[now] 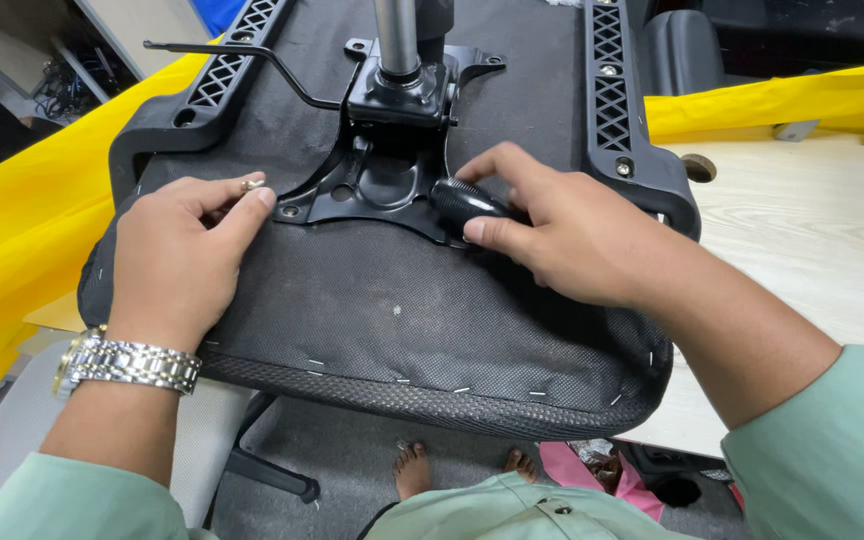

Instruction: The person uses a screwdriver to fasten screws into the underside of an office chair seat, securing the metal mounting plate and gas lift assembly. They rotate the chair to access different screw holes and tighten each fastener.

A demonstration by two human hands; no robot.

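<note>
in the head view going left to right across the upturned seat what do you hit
yellow cloth → left hand pinching a small screw → black metal plate → black knob → right hand → wooden table

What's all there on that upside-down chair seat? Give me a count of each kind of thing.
Chair seat: 1
Metal mechanism plate: 1
Gas-lift column: 1
Lever rod: 1
Black armrest brackets: 2
Black knob, in right hand: 1
Small screw, at left hand fingertips: 1
Total: 8
</note>
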